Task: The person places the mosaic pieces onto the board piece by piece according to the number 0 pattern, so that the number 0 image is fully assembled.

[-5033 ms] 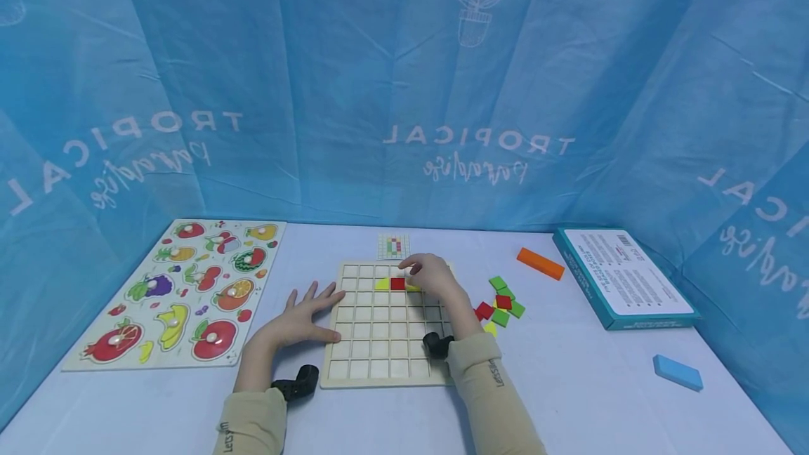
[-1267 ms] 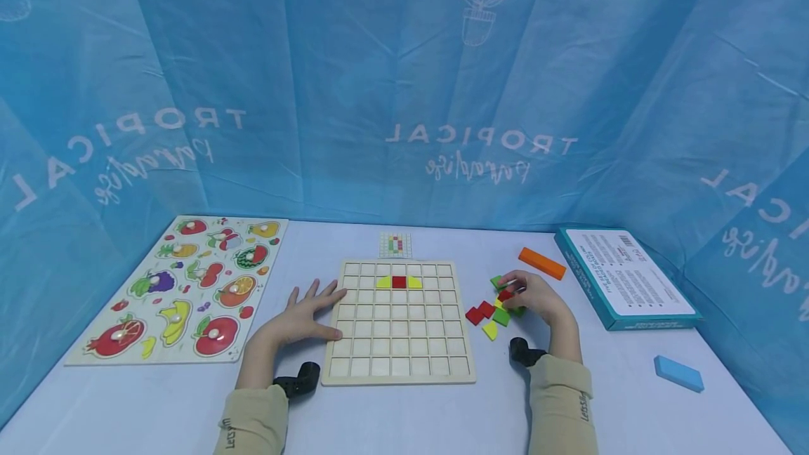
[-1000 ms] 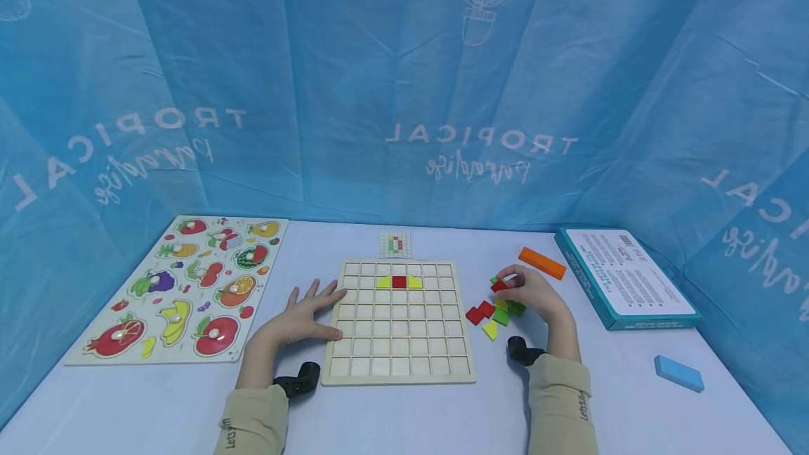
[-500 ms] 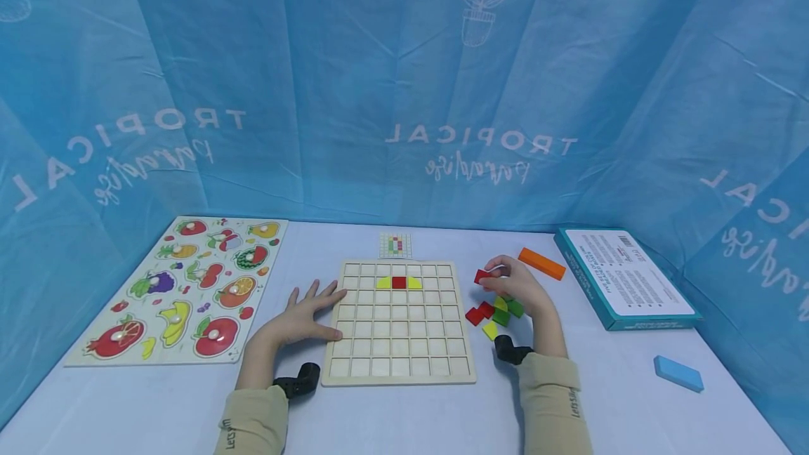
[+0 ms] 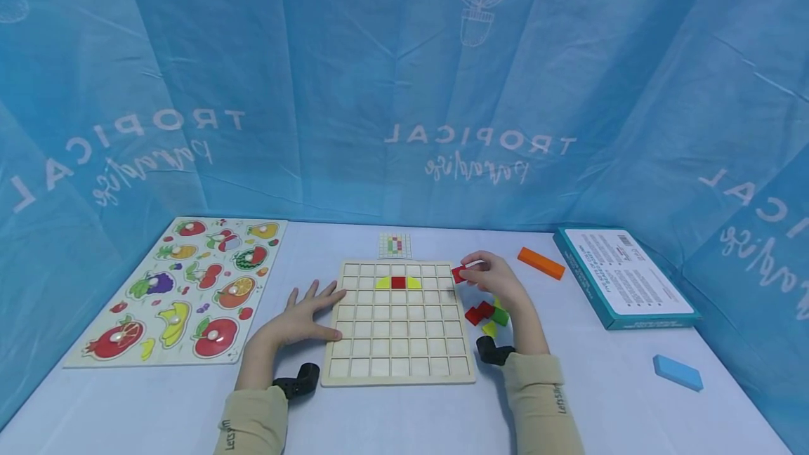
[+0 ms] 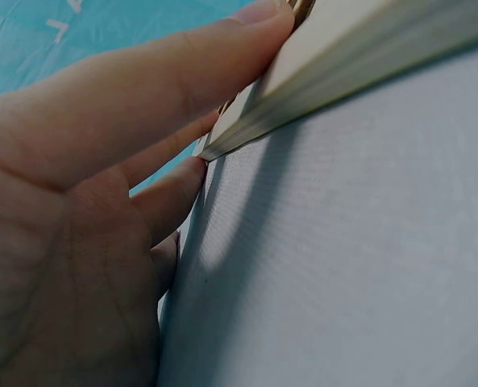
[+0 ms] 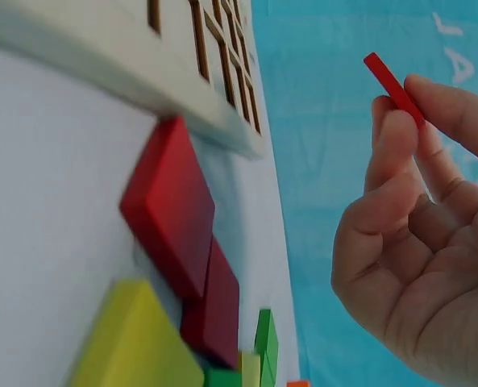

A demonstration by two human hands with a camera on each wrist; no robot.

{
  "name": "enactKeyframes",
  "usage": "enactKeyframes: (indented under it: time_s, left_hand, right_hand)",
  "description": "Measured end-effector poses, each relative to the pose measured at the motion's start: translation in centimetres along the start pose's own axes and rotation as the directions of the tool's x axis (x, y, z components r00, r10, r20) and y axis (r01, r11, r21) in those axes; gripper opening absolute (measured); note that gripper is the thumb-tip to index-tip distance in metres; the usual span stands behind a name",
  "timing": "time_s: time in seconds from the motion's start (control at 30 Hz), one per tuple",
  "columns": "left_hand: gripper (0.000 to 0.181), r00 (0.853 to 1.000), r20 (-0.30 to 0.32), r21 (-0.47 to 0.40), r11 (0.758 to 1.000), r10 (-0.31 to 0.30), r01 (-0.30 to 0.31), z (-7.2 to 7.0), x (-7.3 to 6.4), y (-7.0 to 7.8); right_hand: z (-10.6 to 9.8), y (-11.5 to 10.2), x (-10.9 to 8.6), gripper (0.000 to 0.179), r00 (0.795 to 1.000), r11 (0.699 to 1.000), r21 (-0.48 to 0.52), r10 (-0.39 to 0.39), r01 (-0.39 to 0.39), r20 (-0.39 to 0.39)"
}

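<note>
The right hand (image 5: 496, 279) pinches a red square tile (image 5: 458, 274) between thumb and fingertips and holds it in the air just off the right edge of the wooden grid board (image 5: 398, 357). A second ago that hand was over the loose pile of tiles (image 5: 487, 314) to the right of the board, closing on the red piece; it has since lifted it clear and carried it leftward, so the picking up is done and the tile appears to be on its way to a cell. In the right wrist view the tile (image 7: 393, 87) shows edge-on, gripped at one end, with two red tiles (image 7: 182, 242) and a yellow one lying on the desk (image 5: 392, 420) beside the board's edge. The left hand (image 5: 303, 314) has not moved: it lies flat with fingers spread, fingertips against the board's left edge, steadying it and holding nothing. The board already carries a red square (image 5: 398, 282) flanked by two yellow pieces in its second row; the held tile hangs to the right of that row, apart from the board.
</note>
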State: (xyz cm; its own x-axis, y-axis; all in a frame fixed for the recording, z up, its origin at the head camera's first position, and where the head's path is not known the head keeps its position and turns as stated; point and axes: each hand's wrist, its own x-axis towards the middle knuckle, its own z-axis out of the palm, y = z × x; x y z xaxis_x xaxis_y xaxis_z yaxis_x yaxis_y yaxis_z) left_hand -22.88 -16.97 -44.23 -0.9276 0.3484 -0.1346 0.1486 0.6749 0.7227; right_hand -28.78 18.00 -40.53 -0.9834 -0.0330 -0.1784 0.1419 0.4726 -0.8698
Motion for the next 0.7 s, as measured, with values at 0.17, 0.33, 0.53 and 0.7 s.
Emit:
enactKeyframes:
  time_s: [0.17, 0.33, 0.53, 0.7]
  left_hand:
    - [0.085, 1.0, -0.003, 0.003, 1.0, -0.002, 0.002, 0.0, -0.1, 0.1]
    - [0.085, 1.0, -0.001, -0.001, 1.0, -0.004, 0.004, 0.0, -0.1, 0.1]
    - [0.085, 1.0, 0.002, -0.003, 1.0, -0.001, 0.001, 0.0, -0.1, 0.1]
    - [0.085, 1.0, 0.003, 0.0, 1.0, 0.001, -0.001, 0.0, -0.1, 0.1]
  right_hand:
    - [1.0, -0.5, -0.1, 0.03, 1.0, 1.0, -0.002, -0.01, 0.01, 0.01]
    - [2.0, -0.9, -0.3, 0.025, 0.999, 0.999, 0.007, -0.036, 0.036, 0.041]
    - [2.9, -1.3, -0.5, 0.019, 0.995, 0.997, 0.032, -0.072, 0.07, 0.066]
    - [3.5, -1.6, -0.6, 0.018, 0.991, 0.996, 0.029, -0.09, 0.087, 0.098]
